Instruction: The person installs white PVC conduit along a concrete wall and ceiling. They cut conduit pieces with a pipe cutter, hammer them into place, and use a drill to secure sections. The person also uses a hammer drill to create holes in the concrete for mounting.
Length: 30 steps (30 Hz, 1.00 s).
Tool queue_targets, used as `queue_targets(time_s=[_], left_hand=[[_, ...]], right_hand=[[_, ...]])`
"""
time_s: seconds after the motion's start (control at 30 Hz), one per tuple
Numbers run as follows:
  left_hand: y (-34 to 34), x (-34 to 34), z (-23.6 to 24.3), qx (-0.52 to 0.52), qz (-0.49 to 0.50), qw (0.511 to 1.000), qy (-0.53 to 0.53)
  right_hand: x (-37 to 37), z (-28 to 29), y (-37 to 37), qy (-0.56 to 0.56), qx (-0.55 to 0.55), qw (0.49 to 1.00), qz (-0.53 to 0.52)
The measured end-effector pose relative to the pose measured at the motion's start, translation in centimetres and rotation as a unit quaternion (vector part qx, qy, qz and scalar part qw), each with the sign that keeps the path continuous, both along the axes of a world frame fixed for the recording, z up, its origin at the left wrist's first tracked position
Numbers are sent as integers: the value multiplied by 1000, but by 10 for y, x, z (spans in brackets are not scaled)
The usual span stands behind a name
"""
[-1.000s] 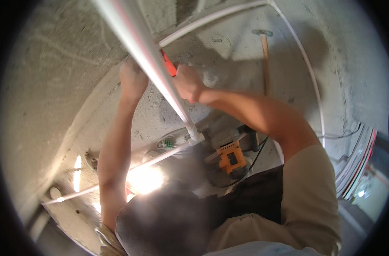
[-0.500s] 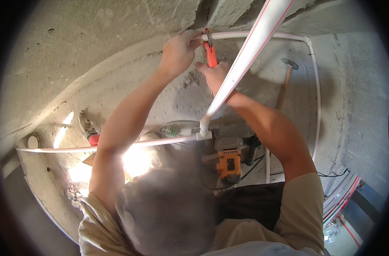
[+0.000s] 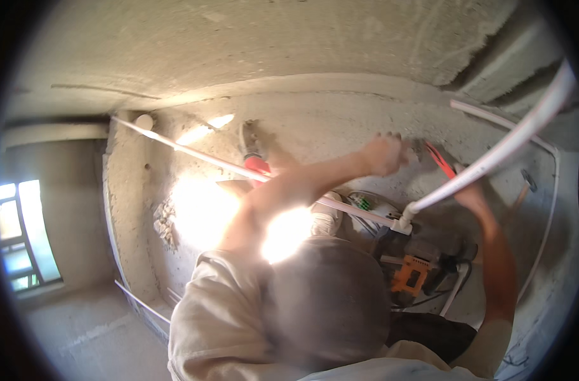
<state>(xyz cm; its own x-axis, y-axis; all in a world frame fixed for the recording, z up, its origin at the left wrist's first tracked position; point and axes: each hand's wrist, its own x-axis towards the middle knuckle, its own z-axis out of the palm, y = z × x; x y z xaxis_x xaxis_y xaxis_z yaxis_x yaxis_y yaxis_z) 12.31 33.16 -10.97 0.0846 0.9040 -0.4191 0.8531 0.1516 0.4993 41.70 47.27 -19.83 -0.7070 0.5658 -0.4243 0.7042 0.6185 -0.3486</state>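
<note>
Head view shows us bent over rough concrete, our bare left hand (image 3: 386, 154) out ahead, blurred, its fingers partly curled; we cannot tell whether anything sits in that grip. Our right hand (image 3: 470, 195) is closed around a red-handled tool (image 3: 439, 159), which slants up and to the left, toward the left hand but apart from it. We see this right hand partly behind a white pipe (image 3: 518, 136) that runs from the upper right down to a pale fitting (image 3: 401, 224). A thinner pipe (image 3: 181, 147) crosses from the far left, passing by our left forearm, to the same fitting. Just below that joint lies an orange power tool (image 3: 411, 273). Beyond our right hand we find a hammer (image 3: 529, 181), and near our left forearm a red-ended tool (image 3: 258, 166). Strong glare (image 3: 289, 235) hides part of the work area, and a window (image 3: 23, 235) stands at the far left.
</note>
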Motion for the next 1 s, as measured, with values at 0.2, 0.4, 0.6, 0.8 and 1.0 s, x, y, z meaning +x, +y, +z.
queue_targets(time_s=[0.2,0.4,0.6,0.8,1.0], left_hand=[[-86,-43,30,-131,-113,985,24],[-147,-103,74,-228,-48,959,162],[-167,-127,71,-240,53,953,178],[-176,-175,81,-121,288,949,44],[-156,-246,85,164,213,877,399]], right_hand=[[40,19,-16,131,-152,951,-236],[-10,167,-54,516,-373,723,-268],[-60,257,-69,548,-264,762,-222],[-79,308,-42,683,-94,701,-182],[-112,329,12,709,156,657,-202]])
